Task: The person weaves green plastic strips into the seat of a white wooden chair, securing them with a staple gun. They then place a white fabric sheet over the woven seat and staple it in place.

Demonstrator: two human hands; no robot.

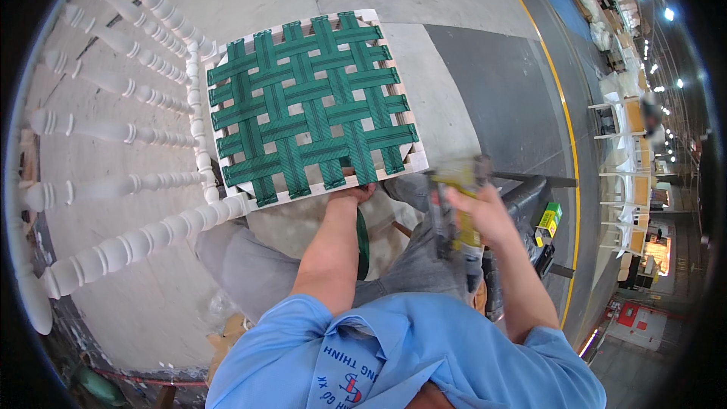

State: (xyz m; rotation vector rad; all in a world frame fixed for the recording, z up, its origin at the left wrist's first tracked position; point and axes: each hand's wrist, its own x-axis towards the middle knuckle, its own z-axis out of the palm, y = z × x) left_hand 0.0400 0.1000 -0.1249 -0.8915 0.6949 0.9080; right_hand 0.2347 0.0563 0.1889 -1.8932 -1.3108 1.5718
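Gripping the yellow tool with closed right hand, best keeping the left hand, of unclear hold, out of its path at the near edge of the webbed seat.

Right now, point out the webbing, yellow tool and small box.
Webbing (313, 110): head view, on a green strap mid-weave.
Yellow tool (457, 180): head view, on its blurred upper body.
Small box (548, 222): head view, middle of its visible face.

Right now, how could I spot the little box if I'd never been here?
Start at the green woven seat. Go right, past the right hand, to a small box. Bright green and yellow, it stands out from the black surface beside it.
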